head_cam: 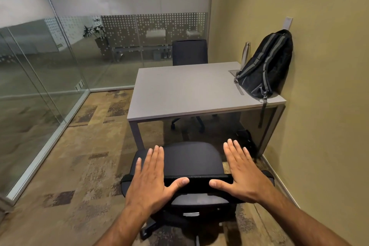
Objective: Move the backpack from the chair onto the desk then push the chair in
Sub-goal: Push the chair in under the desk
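The black backpack (266,66) with grey stripes stands upright on the grey desk (179,90), at its right end, leaning against the yellow wall. A strap hangs over the desk's front edge. The black office chair (191,163) stands in front of the desk, its seat outside the desk's edge and its backrest top toward me. My left hand (149,177) and my right hand (242,173) hover flat over the two ends of the backrest top, fingers spread, thumbs over the backrest. Neither hand holds anything.
A steel bottle (246,53) stands behind the backpack. A second black chair (189,52) sits at the desk's far side. Glass partitions (50,66) run along the left and back. The yellow wall (319,106) is close on the right. Patterned carpet covers the floor.
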A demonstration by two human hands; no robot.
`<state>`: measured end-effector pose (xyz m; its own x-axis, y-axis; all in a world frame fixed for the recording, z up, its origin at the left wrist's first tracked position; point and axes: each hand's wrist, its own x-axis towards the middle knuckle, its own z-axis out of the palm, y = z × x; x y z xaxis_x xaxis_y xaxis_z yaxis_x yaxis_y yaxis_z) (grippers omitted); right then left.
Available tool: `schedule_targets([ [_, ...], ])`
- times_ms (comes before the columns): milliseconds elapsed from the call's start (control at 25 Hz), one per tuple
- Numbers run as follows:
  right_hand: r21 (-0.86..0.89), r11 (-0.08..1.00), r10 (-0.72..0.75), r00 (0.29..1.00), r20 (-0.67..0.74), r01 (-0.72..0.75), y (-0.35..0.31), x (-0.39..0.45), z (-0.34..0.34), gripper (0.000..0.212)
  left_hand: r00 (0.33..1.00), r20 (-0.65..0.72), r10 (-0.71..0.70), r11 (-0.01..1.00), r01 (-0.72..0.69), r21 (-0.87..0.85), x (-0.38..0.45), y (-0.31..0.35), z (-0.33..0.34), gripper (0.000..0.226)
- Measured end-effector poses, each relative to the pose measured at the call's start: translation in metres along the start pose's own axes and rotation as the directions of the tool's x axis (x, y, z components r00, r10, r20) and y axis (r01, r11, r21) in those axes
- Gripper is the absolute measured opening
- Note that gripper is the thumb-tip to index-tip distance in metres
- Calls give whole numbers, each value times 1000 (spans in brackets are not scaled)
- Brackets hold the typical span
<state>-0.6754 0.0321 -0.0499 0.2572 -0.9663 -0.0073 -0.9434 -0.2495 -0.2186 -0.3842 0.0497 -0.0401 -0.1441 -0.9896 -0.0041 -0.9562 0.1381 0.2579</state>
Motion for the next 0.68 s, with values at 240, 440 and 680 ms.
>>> schedule_targets([
  [240,38,999,-13,990,-143,19,24,14,-8,126,1000,-11,-2,1000,2,-23,25,17,3,122],
  [440,16,1000,-8,985,-170,10,45,39,-10,126,999,-34,-9,999,8,-31,56,25,9,127],
  [680,11,1000,-17,985,-173,19,75,88,-18,125,998,-57,-29,999,28,-29,116,32,17,124],
])
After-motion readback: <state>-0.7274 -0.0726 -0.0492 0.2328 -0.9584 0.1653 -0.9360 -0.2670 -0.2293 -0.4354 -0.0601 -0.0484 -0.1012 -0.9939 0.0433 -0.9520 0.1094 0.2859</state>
